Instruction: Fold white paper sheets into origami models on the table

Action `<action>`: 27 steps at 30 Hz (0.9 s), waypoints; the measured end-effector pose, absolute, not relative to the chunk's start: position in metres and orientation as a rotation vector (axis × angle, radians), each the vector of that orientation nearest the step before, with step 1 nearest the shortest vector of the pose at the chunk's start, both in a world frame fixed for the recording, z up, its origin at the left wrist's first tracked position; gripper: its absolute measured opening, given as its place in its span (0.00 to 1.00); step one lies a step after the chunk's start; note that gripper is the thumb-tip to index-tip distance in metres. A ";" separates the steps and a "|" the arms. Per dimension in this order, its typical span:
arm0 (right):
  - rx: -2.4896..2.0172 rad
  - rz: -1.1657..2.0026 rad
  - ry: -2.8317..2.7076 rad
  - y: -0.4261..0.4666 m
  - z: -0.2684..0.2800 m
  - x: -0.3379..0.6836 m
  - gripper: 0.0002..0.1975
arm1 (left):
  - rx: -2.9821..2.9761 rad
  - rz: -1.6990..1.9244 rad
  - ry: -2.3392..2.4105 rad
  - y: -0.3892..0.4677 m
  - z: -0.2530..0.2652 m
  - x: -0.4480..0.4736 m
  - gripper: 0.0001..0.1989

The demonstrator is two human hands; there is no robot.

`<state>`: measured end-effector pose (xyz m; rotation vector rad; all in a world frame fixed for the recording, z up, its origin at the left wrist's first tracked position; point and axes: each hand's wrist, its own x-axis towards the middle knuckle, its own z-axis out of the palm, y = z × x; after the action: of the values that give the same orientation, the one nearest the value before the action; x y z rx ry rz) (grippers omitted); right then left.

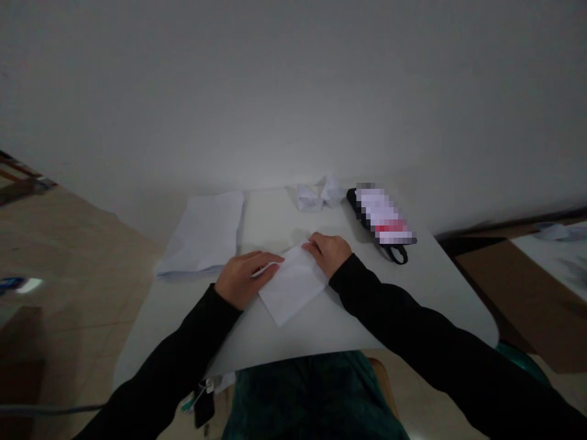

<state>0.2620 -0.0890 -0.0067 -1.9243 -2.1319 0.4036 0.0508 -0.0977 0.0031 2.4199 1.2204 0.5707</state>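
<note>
A white sheet of paper (293, 287) lies at a slant on the white table, between my two hands. My left hand (245, 275) grips its upper left edge, with the thumb below and the fingers above. At the far corner my right hand (328, 252) pinches the same paper between thumb and fingers. The far edge looks folded or lifted a little under the fingers. Left of it rests a stack of white paper (204, 229). Folded white paper pieces (318, 194) stand at the back of the table.
A phone (385, 217) with a lit, blurred screen lies on a black case with a strap loop at the back right. The table (440, 299) has a rounded right corner. A grey wall (293, 91) rises right behind it. Brown cardboard (518, 299) is off to the right.
</note>
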 end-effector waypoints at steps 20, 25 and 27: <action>-1.979 0.338 -2.121 -0.091 -0.001 0.259 0.12 | 2.919 0.595 0.942 -0.095 -0.008 0.052 0.16; -1.975 0.330 -2.123 -0.090 -0.001 0.258 0.11 | 3.016 0.426 0.641 -0.092 -0.013 0.050 0.18; -1.964 0.334 -2.116 -0.089 -0.003 0.260 0.11 | 3.025 0.442 0.640 -0.094 -0.013 0.049 0.19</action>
<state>0.2595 -0.0892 -0.0026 -1.9643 -2.1157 0.3345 0.0492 -0.0942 -0.0134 3.0255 0.6404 0.4423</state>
